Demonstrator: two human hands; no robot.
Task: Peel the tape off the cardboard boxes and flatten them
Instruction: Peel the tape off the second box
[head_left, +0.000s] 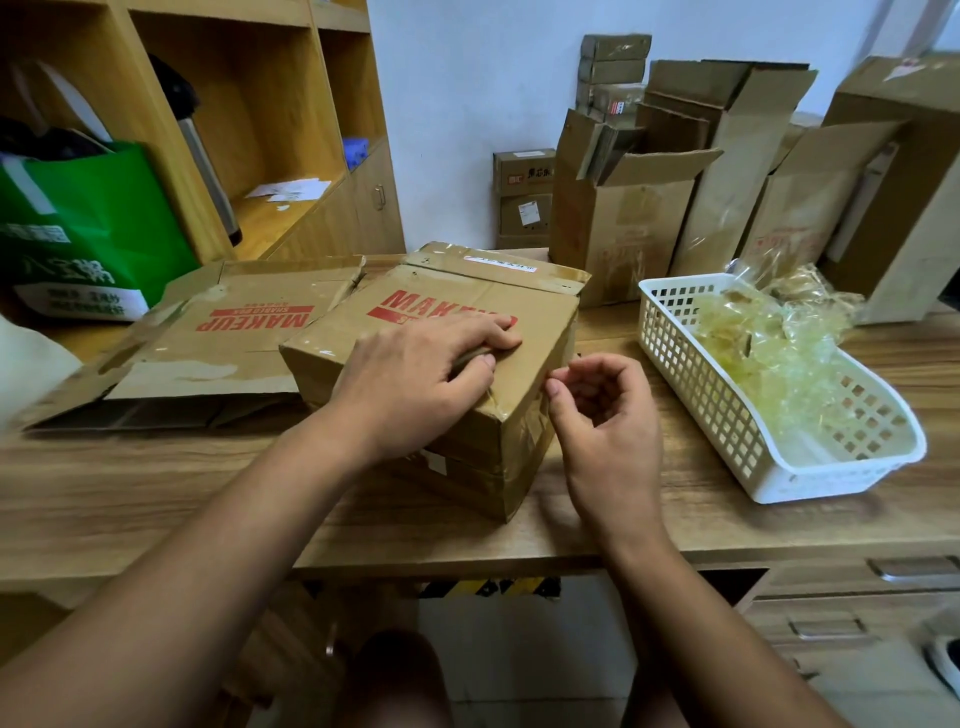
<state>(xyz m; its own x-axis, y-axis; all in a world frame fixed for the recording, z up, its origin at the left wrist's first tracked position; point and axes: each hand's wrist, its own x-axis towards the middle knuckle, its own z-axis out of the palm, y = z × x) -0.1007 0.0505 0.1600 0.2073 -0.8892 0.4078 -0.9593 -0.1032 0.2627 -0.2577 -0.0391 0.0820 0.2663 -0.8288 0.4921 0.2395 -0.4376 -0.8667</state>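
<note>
A taped brown cardboard box printed MAKEUP in red sits in the middle of the wooden desk. My left hand rests flat on its top and presses it down. At the box's right edge hovers my right hand with curled fingers, its thumb tip touching the clear tape that runs over the near right corner. I cannot tell whether the fingers pinch a tape end. To the left lies a flattened box with the same print.
A white plastic basket holding crumpled peeled tape stands at the right. Several opened cardboard boxes stand against the back wall. A green bag and wooden shelves fill the left. Desk drawers are at lower right.
</note>
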